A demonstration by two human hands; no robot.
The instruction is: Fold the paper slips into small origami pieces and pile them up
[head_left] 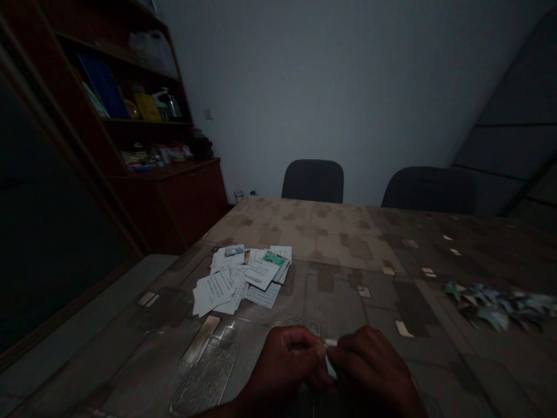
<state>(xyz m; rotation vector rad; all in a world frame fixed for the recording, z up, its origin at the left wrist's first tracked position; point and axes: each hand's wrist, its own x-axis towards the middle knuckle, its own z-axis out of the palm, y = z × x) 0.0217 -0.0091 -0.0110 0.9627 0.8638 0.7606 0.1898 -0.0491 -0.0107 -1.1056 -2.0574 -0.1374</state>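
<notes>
My left hand (285,360) and my right hand (374,366) meet at the near edge of the table, fingers curled and pinched together on a small white piece of paper (331,351) held between them. Only a sliver of that paper shows between the fingertips. A loose heap of white printed paper cards (241,278) lies on the table beyond my left hand, one with a green picture on it. To the right, past my right hand, sits a pile of small folded or crumpled paper pieces (496,305).
The table (339,244) wears a brown patterned cloth under a glossy cover. Two dark chairs (312,181) stand at its far side against a pale wall. A dark wooden shelf cabinet (143,133) with books and clutter stands at the left. The room is dim.
</notes>
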